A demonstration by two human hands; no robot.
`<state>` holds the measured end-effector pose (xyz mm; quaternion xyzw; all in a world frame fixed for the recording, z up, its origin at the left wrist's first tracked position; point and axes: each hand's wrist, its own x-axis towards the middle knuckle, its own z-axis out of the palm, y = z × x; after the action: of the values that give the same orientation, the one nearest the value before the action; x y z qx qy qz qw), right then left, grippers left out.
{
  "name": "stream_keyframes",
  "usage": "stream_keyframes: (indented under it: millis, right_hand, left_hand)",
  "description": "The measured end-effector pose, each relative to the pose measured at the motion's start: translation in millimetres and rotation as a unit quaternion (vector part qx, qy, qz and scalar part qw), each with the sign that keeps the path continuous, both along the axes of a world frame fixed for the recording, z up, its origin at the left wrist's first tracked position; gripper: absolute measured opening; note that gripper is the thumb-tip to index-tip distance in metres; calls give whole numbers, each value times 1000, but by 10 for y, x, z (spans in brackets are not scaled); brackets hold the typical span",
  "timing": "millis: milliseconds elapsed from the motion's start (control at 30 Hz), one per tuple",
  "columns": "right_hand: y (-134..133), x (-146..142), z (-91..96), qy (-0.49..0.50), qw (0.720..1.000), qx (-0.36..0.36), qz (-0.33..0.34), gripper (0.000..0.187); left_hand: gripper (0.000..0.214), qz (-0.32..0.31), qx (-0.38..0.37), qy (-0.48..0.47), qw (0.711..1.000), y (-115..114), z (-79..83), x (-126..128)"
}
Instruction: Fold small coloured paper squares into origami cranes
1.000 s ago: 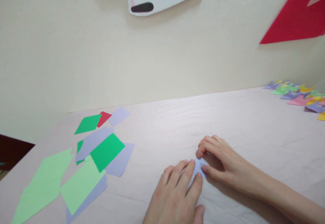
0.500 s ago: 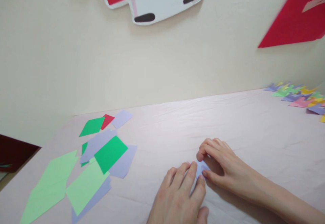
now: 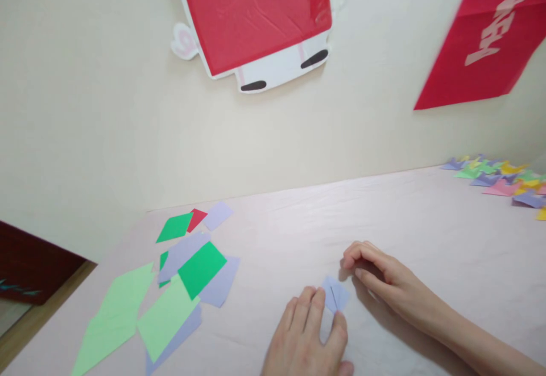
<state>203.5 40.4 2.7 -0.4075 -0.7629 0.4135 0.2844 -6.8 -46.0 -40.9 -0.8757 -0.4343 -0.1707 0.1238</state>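
I see the red cutout (image 3: 260, 15) cropped at top centre; lower centre, the left hand (image 3: 309, 330) part-covers folded blue paper (image 3: 340, 293).

L hand (image 3: 305, 330) is lying palm-down, idx finger spreading apart from the other fingers. R hand (image 3: 386, 276) is curling its fingers w/ thumb sitting apart; R forearm (image 3: 464, 330) is slanting in from lower R.

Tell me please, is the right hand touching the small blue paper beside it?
Apart. The head view shows pale cloth between the right hand and the small blue paper, its fingertips clear of the edge.
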Motion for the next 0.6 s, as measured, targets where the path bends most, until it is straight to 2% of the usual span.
stream_keyframes:
  millis: [100,200,267,333,400,500,600]
  right_hand:
    - [-54,-12,5,-12,999,49,10,15]
    - [-129,-56,18,-60,992,106,42,16]
    - [-179,-89,31,-82,988,125,41,15]
    - [-221,-117,51,-93,985,139,32,14]
    - [-256,-138,78,-100,984,146,29,12]
    - [-296,-158,114,-112,982,147,40,13]
    - [-314,-167,116,-119,981,143,56,15]
  left_hand:
    - [60,23,-11,-15,1000,-33,32,70]
    - [71,46,-102,-40,993,-31,182,132]
    - [65,65,-176,-69,980,-13,325,141]
    - [47,64,-210,-102,970,19,464,113]
    - [36,37,-228,-130,964,61,567,60]
    - [35,-12,-247,-144,958,116,628,-18]
    - [30,-14,-252,-139,958,129,620,-38]
